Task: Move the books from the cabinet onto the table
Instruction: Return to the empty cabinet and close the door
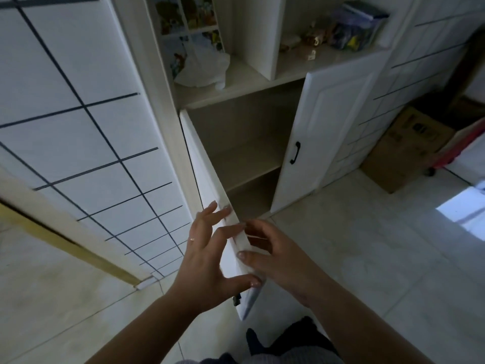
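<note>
The cabinet (244, 143) is a white unit with a smooth, matte finish. Both lower doors stand open. The left door (210, 200) is seen nearly edge-on, a flat white panel with a small dark fitting near its lower end. The right door (322, 132) has a raised moulded panel and a curved black handle (295, 152). Inside the lower compartment, a plain pale shelf (246, 164) is visible; no books can be made out on it or below it, though the interior is dim.

The left hand (207, 256) is spread, fingers straight and apart, fingertips against the outer face of the left door near its free edge, thumb reaching towards the edge lower down. A thin ring sits on one finger. The right hand (273, 253) lies on the inner side of the same door, thumb on the edge and fingers loosely bent behind it; whether they actually clasp the panel cannot be told.

Above, an open shelf carries a crumpled translucent plastic bag (204, 69), a clear storage box (354, 27) with mixed coloured contents and small trinkets (312, 40), blurred.

The floor (367, 258) is pale glossy tile with a bright window reflection. White wall panels (65, 101) with dark thin lines run to the left. A brown cardboard box (404, 151) stands on the floor at right.
</note>
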`<state>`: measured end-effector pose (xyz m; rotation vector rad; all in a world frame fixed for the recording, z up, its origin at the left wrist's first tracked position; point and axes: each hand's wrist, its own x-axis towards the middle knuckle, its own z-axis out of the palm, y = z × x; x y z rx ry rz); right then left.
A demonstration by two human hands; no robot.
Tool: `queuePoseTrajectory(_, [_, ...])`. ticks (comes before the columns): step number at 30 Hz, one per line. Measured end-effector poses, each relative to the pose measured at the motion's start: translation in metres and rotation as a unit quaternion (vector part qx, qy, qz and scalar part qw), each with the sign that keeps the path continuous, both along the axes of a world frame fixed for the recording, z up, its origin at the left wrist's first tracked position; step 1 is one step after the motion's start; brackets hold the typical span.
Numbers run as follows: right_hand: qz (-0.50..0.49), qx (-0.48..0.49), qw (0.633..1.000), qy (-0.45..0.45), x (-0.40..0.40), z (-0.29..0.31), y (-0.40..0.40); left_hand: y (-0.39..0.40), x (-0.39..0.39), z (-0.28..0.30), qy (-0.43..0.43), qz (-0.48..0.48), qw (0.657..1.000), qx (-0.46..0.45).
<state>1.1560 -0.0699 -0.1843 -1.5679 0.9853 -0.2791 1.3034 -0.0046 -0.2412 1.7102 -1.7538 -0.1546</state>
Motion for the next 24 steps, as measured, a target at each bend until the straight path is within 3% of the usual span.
queuePoseTrajectory(13, [0.049,-0.039,0.997,0.047,-0.081,0.001,-0.128,-0.109,-0.074,0.002,-0.103,0.079,0.991,-0.039])
queuePoseTrajectory(24, [0.083,-0.143,0.983,0.075,-0.116,0.008,-0.273,-0.227,-0.105,0.013,-0.200,0.135,0.970,-0.013])
